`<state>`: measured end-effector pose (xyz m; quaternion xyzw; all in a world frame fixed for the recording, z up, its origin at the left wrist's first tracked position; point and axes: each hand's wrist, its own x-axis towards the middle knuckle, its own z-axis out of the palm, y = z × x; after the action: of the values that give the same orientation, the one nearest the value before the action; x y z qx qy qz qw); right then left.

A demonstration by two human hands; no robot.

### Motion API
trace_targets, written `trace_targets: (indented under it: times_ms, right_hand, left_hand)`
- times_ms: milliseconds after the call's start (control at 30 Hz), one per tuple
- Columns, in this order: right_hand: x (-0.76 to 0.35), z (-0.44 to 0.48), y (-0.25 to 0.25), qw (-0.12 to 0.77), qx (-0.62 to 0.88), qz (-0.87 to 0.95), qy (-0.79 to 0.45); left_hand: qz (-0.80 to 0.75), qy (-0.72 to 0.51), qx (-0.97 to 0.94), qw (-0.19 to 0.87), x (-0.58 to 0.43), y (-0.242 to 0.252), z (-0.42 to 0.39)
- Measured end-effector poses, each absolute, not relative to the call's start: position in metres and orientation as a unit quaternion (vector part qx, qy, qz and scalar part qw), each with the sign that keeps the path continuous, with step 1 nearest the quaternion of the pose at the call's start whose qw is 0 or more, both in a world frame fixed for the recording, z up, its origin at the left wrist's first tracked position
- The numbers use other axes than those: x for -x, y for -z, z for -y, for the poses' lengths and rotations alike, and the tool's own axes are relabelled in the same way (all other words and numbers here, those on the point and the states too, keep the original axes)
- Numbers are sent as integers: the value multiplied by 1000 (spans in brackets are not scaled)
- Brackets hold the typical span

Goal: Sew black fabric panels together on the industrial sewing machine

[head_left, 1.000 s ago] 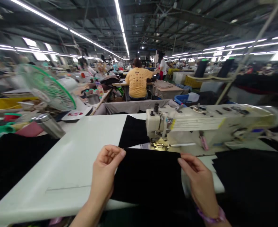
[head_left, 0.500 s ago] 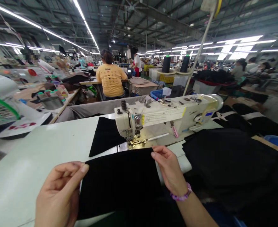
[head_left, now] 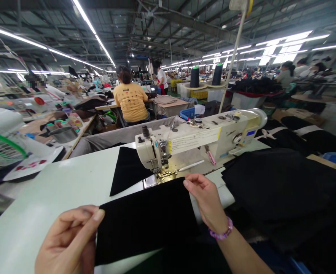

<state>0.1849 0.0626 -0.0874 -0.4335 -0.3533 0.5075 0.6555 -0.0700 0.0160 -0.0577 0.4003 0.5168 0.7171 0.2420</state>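
Observation:
A piece of black fabric (head_left: pixel 145 220) is stretched between my two hands in front of the sewing machine (head_left: pixel 196 133). My left hand (head_left: pixel 70 239) pinches its upper left corner between thumb and fingers. At the upper right corner, my right hand (head_left: pixel 204 198) pinches the cloth in the same way; a purple beaded bracelet (head_left: pixel 221 229) circles that wrist. The fabric's top edge runs taut and slants up to the right, just short of the needle area (head_left: pixel 160 173). Another black fabric piece (head_left: pixel 128 169) lies flat on the table, left of the machine head.
A pile of black fabric (head_left: pixel 282 190) lies to the right. On the machine bed are a white pen-like stick (head_left: pixel 191 165) and pink-handled thread snips (head_left: pixel 210 155). A fan (head_left: pixel 5 140) stands at the left. Beyond the table (head_left: pixel 56 190), a person in a yellow shirt (head_left: pixel 130 101) sits facing away.
My left hand has moved slightly down and left with its corner, so the fabric's top edge slopes more. My right hand stays nearly in place. The camera view has tilted slightly.

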Motion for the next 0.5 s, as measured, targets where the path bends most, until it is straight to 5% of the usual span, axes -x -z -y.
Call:
trace_targets:
  times_ms: [500]
  right_hand:
    - [-182,-66,87,660,428,392,-478]
  left_hand:
    - [-542,-703,-359,288,75,58,-14]
